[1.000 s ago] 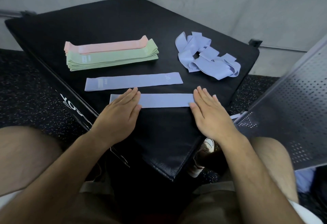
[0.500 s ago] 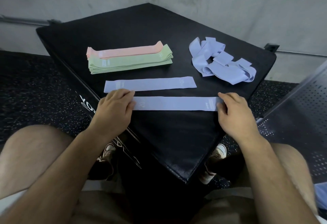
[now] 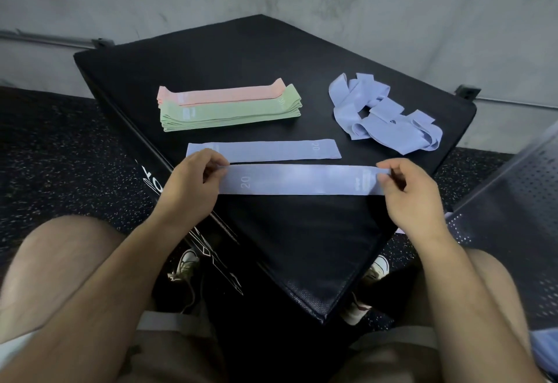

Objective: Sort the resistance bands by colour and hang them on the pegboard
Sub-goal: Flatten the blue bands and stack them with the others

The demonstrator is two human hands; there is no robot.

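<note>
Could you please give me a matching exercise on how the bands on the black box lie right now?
Things
1. green bands
2. nearest blue band
3. middle blue band
4. blue pile

States
A. lying flat and single on the box, not held
B. pinched at its ends by left hand and right hand
C. tangled heap on the right
D. neat stack beside the pink band

Pairs: 1-D, 2-B, 3-A, 4-C
</note>
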